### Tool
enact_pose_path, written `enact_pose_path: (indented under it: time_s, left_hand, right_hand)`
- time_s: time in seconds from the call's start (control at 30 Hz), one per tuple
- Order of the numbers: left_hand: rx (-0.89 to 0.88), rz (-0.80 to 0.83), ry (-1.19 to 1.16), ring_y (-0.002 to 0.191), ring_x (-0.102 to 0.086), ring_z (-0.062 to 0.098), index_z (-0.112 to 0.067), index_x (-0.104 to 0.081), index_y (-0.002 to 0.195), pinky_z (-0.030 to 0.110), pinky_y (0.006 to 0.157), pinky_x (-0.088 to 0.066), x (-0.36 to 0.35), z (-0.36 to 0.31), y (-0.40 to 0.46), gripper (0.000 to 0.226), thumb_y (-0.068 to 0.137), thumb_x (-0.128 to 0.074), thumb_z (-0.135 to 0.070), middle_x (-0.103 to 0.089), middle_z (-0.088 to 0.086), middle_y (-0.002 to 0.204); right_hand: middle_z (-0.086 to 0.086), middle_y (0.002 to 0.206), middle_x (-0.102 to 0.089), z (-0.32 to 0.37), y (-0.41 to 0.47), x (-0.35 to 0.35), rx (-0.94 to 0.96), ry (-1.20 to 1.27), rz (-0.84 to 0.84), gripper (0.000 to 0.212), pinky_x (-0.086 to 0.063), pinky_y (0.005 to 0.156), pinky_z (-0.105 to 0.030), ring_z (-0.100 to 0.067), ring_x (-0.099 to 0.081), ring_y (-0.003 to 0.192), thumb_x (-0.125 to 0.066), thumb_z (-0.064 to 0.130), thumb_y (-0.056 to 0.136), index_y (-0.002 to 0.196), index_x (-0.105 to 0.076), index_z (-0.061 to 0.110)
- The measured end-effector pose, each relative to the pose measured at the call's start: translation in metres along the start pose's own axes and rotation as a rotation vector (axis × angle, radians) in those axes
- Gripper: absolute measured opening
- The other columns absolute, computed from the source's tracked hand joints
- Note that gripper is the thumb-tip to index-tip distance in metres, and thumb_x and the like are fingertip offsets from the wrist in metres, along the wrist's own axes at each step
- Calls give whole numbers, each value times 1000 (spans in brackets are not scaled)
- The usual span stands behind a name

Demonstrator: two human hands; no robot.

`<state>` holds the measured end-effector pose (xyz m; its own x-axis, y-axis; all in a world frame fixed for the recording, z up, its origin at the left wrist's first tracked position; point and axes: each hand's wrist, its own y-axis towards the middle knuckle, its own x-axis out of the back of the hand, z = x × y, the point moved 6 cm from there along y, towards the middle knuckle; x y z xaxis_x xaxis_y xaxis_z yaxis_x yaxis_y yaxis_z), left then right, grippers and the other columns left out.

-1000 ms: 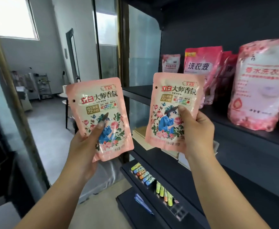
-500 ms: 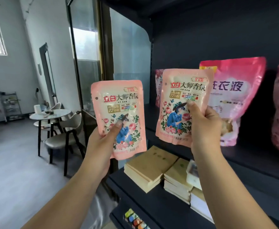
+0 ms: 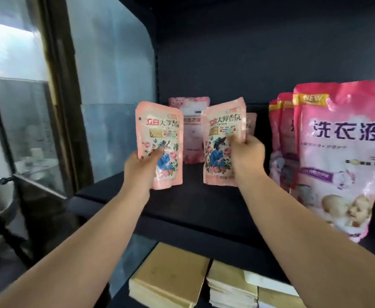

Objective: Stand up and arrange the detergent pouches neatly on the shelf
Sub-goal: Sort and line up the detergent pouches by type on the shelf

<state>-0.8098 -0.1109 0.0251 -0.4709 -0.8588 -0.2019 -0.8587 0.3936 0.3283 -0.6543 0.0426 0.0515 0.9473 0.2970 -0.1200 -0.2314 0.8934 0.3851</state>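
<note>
Two small pink detergent pouches with a floral print are held upright over the dark shelf [image 3: 182,210]. My left hand [image 3: 141,167] grips the left pouch [image 3: 159,130] by its lower left edge, thumb across the front. My right hand [image 3: 246,152] grips the right pouch [image 3: 221,134] by its right side. Both pouches hang just above the shelf board, side by side with a gap between them. Behind them stands a pale pink pouch [image 3: 189,121], and another small pouch [image 3: 251,123] peeks out behind the right one.
Large pink detergent bags [image 3: 346,152] stand in a row at the right of the shelf. A translucent side panel [image 3: 115,85] closes the shelf's left end. On the lower shelf lie brown paper stacks [image 3: 171,276]. A glass partition is at far left.
Both hands have pushed forward and up into the shelf bay, carrying the pouches. The view has risen and turned right, so the large bags now fill the right side.
</note>
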Motion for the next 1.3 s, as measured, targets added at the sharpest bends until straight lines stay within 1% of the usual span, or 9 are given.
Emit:
enact_pose_path:
  time_s: [0.17, 0.27, 0.37, 0.53, 0.7, 0.87, 1.07, 1.2, 1.3]
  left_hand:
    - [22, 166, -1, 70, -62, 5, -20, -62, 99, 12, 42, -47, -15, 12, 69, 15, 85, -65, -22, -65, -6, 85]
    - [16, 264, 36, 74, -65, 6, -23, -63, 96, 17, 50, -48, -17, 20, 98, 13, 84, -65, -26, -68, -5, 91]
    - [53, 362, 55, 75, -67, 8, -23, -64, 94, 21, 53, -50, -20, 34, 114, 12, 83, -67, -27, -70, -4, 92]
    - [166, 418, 7, 80, -69, 18, -17, -64, 101, 32, 66, -54, -22, 55, 124, 24, 79, -70, -25, -71, 1, 92]
    - [204, 456, -82, 75, -70, 16, -19, -65, 99, 33, 62, -54, -25, 56, 121, 20, 80, -70, -20, -71, 0, 89]
    - [235, 543, -160, 79, -71, 19, -19, -65, 97, 38, 68, -55, -44, 47, 110, 16, 81, -68, -19, -73, 2, 91]
    - [188, 593, -201, 84, -69, 19, -20, -64, 97, 42, 78, -55, -85, 26, 104, 17, 81, -68, -20, -71, 2, 94]
    - [233, 571, -207, 86, -69, 21, -22, -63, 96, 48, 82, -54, -111, 38, 99, 18, 79, -71, -24, -72, 1, 94]
    - [285, 595, -213, 88, -69, 23, -23, -64, 92, 50, 83, -53, -129, 52, 90, 13, 80, -69, -25, -72, 2, 95]
  right_hand:
    - [-3, 88, -66, -20, 37, -17, -107, 65, -70, 12, -54, 65, -28, -17, -64, 73, -59, 25, 91, 98, -63, 16]
    - [1, 77, -65, -40, 46, -18, -152, 77, -95, 10, -50, 45, -20, -9, -62, 60, -59, 25, 90, 96, -62, 17]
    - [2, 72, -61, -56, 51, -18, -190, 40, -80, 11, -44, 37, -16, -5, -60, 48, -61, 22, 89, 97, -62, 14]
    - [-4, 89, -68, -64, 61, -5, -210, -47, -65, 7, -50, 59, -27, -16, -64, 75, -67, 15, 83, 81, -61, 18]
    - [-1, 95, -65, -73, 60, -5, -287, -138, -19, 13, -52, 77, -41, -20, -62, 87, -64, 7, 85, 88, -59, 18]
    - [-8, 94, -63, -73, 68, 0, -273, -47, -83, 21, -50, 56, -36, -19, -62, 70, -56, 0, 89, 105, -55, 14]
    - [-6, 89, -65, -78, 63, 8, -310, -16, -22, 10, -52, 65, -35, -17, -63, 76, -59, 5, 88, 92, -61, 14]
    - [-2, 93, -66, -84, 62, 18, -355, -17, -107, 13, -40, 102, -47, -21, -59, 97, -60, 9, 88, 84, -58, 21]
    - [2, 88, -65, -83, 64, 25, -364, 102, -160, 7, -43, 93, -40, -15, -59, 87, -58, 17, 90, 84, -57, 21]
